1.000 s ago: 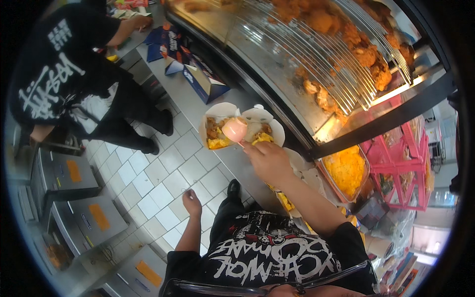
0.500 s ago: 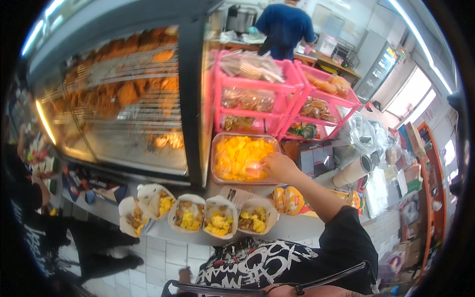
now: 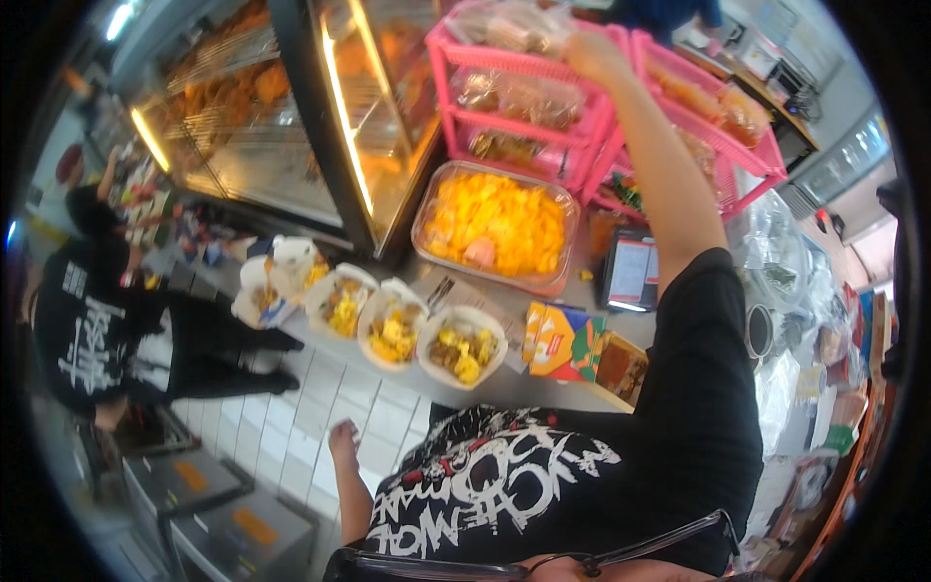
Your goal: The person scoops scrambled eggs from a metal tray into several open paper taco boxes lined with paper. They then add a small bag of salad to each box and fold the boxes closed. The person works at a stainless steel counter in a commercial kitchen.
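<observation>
My right hand (image 3: 596,58) reaches up to the top tier of a pink plastic rack (image 3: 606,126), against clear-wrapped packets (image 3: 519,29); blur hides its fingers. Below it sits a clear tray (image 3: 543,284) heaped with yellow food (image 3: 504,218) that looks like scrambled egg. A small pinkish scoop (image 3: 480,254) lies in the food. Low beside my shirt, my left hand (image 3: 344,438) is closed around something small and pale. Several open white takeaway boxes (image 3: 464,344) line the counter edge, holding yellow pieces and brown bits.
A heated glass cabinet (image 3: 335,126) with fried food stands at the left. A dark tablet-like device (image 3: 630,272) and printed cartons (image 3: 562,339) lie right of the tray. A person in black (image 3: 87,320) stands at left; another in blue (image 3: 669,12) is behind the rack.
My right hand has left the scoop in the tray and moved up to the rack's top tier. The view has shifted, and my left hand now shows more fully.
</observation>
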A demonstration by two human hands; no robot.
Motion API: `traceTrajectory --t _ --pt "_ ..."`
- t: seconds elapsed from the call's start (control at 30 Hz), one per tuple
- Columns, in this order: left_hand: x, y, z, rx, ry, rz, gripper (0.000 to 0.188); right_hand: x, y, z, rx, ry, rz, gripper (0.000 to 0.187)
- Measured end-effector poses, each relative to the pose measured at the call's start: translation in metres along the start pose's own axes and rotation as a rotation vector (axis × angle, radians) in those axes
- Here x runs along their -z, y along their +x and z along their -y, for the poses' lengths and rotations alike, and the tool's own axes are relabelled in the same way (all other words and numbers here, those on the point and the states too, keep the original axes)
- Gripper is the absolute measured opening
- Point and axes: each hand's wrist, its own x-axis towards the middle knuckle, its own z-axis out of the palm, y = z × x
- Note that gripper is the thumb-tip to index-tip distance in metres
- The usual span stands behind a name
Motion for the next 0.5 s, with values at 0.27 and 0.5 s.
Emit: traceTrajectory --t 0.27,0.5 --pt "-0.011 -0.130 -0.189 -0.602 -0.032 -0.287 0.019 0.034 -0.028 -0.012 -0.338 1.446 -0.648 0.028" --pt "-0.104 -0.209 -0.301 -1.010 -0.393 0.435 0.041 0.102 -0.147 0.082 -0.015 1.277 -0.389 0.024"
